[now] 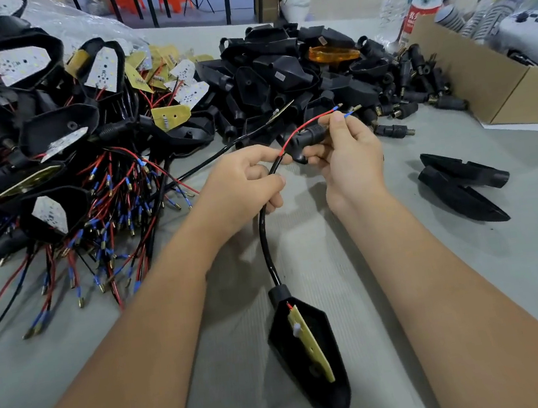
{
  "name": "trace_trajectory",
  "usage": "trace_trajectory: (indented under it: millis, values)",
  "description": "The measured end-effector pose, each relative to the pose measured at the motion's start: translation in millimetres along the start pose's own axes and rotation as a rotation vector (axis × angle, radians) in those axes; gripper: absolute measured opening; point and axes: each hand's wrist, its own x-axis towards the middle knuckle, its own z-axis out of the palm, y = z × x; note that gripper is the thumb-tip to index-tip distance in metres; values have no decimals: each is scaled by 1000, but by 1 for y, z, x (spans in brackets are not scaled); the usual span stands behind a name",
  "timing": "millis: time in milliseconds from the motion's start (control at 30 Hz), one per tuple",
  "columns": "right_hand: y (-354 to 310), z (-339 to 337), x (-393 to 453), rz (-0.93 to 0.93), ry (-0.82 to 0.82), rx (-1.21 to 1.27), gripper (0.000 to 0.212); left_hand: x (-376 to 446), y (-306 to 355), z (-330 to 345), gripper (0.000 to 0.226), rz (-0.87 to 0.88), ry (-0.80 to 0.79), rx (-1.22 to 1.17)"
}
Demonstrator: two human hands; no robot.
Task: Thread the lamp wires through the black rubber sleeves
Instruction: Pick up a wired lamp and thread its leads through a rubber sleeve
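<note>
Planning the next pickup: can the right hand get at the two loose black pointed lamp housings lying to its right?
Probably not yet. The cloth between the right hand and the two black pointed lamp housings is bare, but that hand grips the black rubber sleeve.

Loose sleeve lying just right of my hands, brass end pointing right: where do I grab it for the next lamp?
Pinch the loose sleeve across its ribbed black body, coming from above with the right hand. It lies flat on the table, apart from the pile, and the brass end looks too narrow for a steady hold.
</note>
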Motion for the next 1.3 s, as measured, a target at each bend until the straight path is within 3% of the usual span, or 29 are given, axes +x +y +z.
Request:
trace_trajectory:
  millis: [133, 200, 433, 700, 867, 1067, 1300]
  values:
    - [0, 0, -1, -36, -158, -169, 27, 2, 2, 3, 13, -46, 140, -87]
    - [0, 3, -4, -51, -255, -232, 27, 4, 4, 2, 18, -84, 197, -144]
    - [1, 9, -13, -74, -484, -319, 26, 3, 1, -1, 20, -57, 249, -123]
    - [2, 8, -11, -62, -384, -292, 24, 3, 2, -1, 41, -13, 405, -147]
    - [2, 5, -6, -27, -278, -237, 24, 5, 4, -8, 26, -2, 516, -283]
    - [4, 5, -5, -23, -191, -240, 27, 4, 2, -8, 20, 90, 520, -110]
    - [4, 5, -1, 36, -96, -72, 28, 2, -2, -4, 22, 113, 439, 80]
